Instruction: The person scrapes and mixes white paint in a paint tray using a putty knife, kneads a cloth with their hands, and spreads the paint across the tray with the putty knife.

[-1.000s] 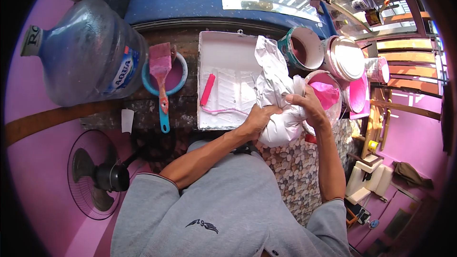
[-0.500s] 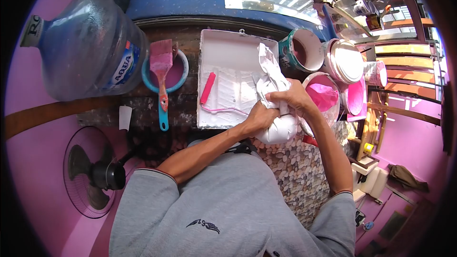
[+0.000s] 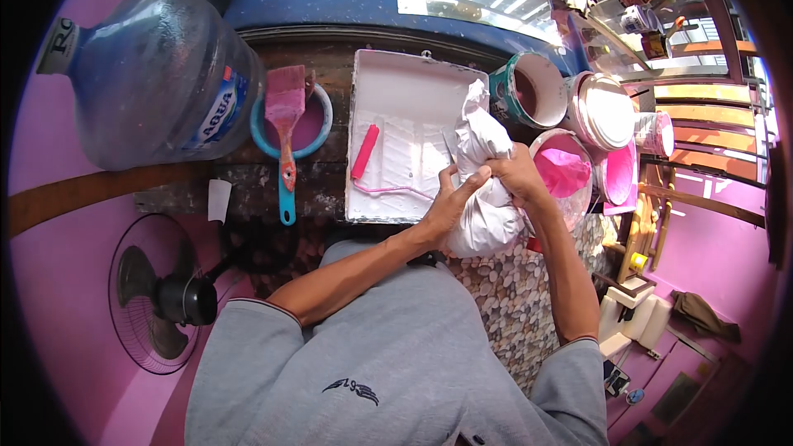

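Near the ridged tray point(image 3: 405, 87), left hand point(image 3: 446, 205) and right hand point(image 3: 522, 175) clamp a crumpled, bulging white bag point(image 3: 486, 227).

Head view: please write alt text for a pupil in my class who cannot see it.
A person's hands are on a crumpled white bundle by the right side of a white paint tray that holds a pink roller. On the left, a pink-stained brush lies across a blue-rimmed bowl beside a plastic bottle; on the right are several buckets.
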Tool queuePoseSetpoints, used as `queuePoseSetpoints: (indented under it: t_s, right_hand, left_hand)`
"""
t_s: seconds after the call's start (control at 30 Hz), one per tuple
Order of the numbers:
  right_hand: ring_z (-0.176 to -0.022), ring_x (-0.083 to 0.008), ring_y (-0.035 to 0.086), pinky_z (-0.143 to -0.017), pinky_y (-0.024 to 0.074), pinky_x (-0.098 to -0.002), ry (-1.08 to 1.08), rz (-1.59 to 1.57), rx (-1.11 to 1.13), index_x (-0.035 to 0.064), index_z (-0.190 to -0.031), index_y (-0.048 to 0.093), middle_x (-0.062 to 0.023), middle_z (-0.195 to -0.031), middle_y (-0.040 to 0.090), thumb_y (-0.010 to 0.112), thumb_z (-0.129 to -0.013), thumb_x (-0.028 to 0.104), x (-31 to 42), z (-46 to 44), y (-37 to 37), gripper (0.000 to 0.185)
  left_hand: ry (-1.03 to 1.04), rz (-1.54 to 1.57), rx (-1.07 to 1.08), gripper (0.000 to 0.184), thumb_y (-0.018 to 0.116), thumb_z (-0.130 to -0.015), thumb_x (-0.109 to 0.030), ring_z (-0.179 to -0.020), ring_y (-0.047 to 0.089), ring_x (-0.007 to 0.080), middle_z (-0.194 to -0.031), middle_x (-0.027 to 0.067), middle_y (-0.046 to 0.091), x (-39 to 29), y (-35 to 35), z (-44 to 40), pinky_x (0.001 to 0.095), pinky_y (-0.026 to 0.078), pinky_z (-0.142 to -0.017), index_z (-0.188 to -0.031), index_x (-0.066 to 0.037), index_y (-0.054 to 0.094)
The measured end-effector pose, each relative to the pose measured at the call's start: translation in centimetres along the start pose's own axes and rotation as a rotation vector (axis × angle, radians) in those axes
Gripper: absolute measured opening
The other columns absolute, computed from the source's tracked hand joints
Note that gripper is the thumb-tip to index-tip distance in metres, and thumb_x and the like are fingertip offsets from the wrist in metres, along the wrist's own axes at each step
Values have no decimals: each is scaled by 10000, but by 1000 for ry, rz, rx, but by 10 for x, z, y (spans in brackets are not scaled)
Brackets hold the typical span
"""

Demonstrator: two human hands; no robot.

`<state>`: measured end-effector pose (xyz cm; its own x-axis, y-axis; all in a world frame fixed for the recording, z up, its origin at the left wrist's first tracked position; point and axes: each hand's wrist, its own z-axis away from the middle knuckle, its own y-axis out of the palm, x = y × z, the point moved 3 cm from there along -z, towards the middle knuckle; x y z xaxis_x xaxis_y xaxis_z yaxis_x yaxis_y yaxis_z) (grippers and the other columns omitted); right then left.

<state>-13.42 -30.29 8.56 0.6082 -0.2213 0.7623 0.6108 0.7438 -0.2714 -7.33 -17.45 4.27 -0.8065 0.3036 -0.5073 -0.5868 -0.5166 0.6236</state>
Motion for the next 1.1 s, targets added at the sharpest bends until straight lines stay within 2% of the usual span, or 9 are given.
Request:
queuePoseSetpoints:
  t_s: [0.2, 0.3, 0.47, 0.53, 0.57, 0.7, 0.77, 0.87, 1.1]
  right_hand:
    - [-717, -173, 622, -687, 494, -345, -233, 476, -60, -77, -928, 626, -167, -815, 673, 674, -717, 86, -2, -5, 12, 271]
    - [-818, -158, 599, -761, 485, -332, -189, 232, 97, -59, -994, 611, -117, -898, 660, 701, -711, 137, 13, 10, 12, 356]
    - [-998, -165, 557, -897, 434, -305, -43, -127, 234, -64, -1081, 602, -131, -1051, 611, 761, -709, 310, 17, 23, -3, 551]
    - [-999, -234, 585, -884, 461, -333, -266, 768, -306, -69, -1191, 562, -169, -1050, 621, 783, -677, 432, 30, 25, -13, 751]
    - [-1025, -320, 601, -884, 479, -384, -121, 656, -351, -107, -1246, 506, -243, -1084, 616, 789, -643, 524, 36, 23, -20, 917]
    - [-1041, -380, 611, -896, 478, -387, 22, 624, -165, -182, -1174, 504, -326, -1105, 596, 789, -581, 596, 41, -6, -11, 1019]
    - [-1012, -353, 621, -877, 485, -357, 20, 673, -93, -170, -1114, 532, -306, -1059, 616, 820, -549, 533, 38, -24, -1, 947]
    - [-924, -318, 646, -830, 503, -347, 15, 567, -39, -161, -1068, 554, -269, -984, 640, 841, -540, 441, 23, -42, 4, 851]
    - [-726, -175, 621, -676, 510, -304, 106, 140, -71, -81, -1002, 616, -116, -864, 658, 774, -641, 101, 0, -55, 7, 435]
  left_hand:
    - [79, -88, 203, 905, 605, -820, -615, -1097, 568, 235, -1234, 210, 486, -22, 6, -24, 345, 502, -893, -1338, 67, 315]
    - [-63, -60, 131, 752, 688, -824, -478, -881, 658, 195, -1015, 155, 629, -20, 2, -29, 305, 554, -734, -1212, 127, 465]
    - [20, -49, 173, 556, 667, -859, -383, -838, 653, 194, -1003, 146, 633, -25, -10, -34, 329, 548, -708, -1159, 70, 546]
    - [44, -145, 140, 463, 650, -864, -283, -824, 644, 190, -987, 138, 632, -26, -12, -37, 332, 539, -694, -1151, 67, 550]
    - [-15, -170, 122, 376, 607, -870, -194, -836, 635, 183, -974, 137, 626, -26, -14, -39, 332, 533, -679, -1133, 70, 556]
    - [-36, -283, 109, 287, 524, -878, -134, -879, 630, 196, -962, 134, 634, -11, -17, -54, 338, 521, -732, -1080, 58, 592]
    - [574, -842, 262, 284, 458, -888, -126, -933, 625, 215, -972, 146, 648, -11, -11, -58, 339, 497, -813, -1049, 37, 626]
    - [463, -846, 242, 306, 426, -882, -132, -994, 611, 223, -1015, 157, 653, -9, -6, -58, 343, 466, -878, -1029, 14, 652]
    - [422, -736, 260, 316, 486, -913, -249, -763, 654, 175, -870, 115, 685, -21, -1, -56, 305, 513, -686, -984, -11, 681]
